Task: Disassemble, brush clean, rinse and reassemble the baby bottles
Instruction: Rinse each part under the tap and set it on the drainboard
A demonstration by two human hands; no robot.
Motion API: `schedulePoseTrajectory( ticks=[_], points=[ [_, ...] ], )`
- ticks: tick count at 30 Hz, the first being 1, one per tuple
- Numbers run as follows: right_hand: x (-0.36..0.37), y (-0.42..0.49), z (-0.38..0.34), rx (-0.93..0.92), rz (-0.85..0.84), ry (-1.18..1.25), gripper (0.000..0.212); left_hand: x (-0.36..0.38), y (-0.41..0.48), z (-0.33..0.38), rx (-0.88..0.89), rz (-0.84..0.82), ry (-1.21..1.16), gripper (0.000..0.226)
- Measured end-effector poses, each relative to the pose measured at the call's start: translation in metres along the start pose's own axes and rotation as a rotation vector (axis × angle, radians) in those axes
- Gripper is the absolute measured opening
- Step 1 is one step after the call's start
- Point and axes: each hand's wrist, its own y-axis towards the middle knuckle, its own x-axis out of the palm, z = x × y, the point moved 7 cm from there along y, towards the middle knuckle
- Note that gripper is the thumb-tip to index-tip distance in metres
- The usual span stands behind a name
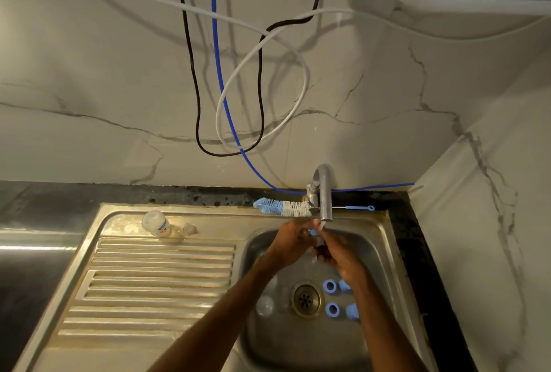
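Both my hands meet under the tap spout (325, 193), where water runs. My left hand (290, 242) and my right hand (340, 252) together hold a small blue bottle part (313, 233) in the stream; most of it is hidden by my fingers. In the sink basin (298, 348) lie several blue collar rings (329, 285) right of the drain (306, 298). Clear caps or teats (264, 305) lie left of the drain. A clear bottle (156, 223) lies on the drainboard's back edge, a small clear part (189, 228) beside it.
A blue and white bottle brush (283, 207) lies on the sink's back rim behind the tap, its thin handle (357, 208) reaching right. The ribbed drainboard (155, 282) spreads to the left. Cables and a blue hose (220, 73) hang on the marble wall.
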Motion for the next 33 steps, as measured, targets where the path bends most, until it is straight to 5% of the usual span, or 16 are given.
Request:
schedulePoseTrajectory(
  ticks=[4,9,14,23,29,33],
  points=[
    [0.006,-0.007,0.006,0.057,-0.137,0.438,0.029,-0.012,-0.003,-0.009,-0.046,0.093,-0.116,0.021],
    [0.001,-0.017,0.007,0.176,-0.168,0.614,0.028,-0.006,-0.009,-0.015,-0.127,0.100,-0.342,0.022],
    [0.006,-0.024,0.009,0.229,-0.120,0.777,0.033,0.001,-0.017,0.004,-0.100,0.250,-0.136,0.015],
    [-0.013,-0.012,0.010,0.084,0.091,0.455,0.037,0.009,-0.012,0.024,0.107,0.069,0.320,0.019],
    [-0.010,-0.019,0.004,0.081,-0.106,0.388,0.037,-0.003,-0.009,0.016,0.078,0.132,0.241,0.008],
    [-0.013,-0.020,-0.005,-0.071,-0.025,0.277,0.020,0.006,-0.008,0.003,-0.056,0.086,0.217,0.017]
  ],
)
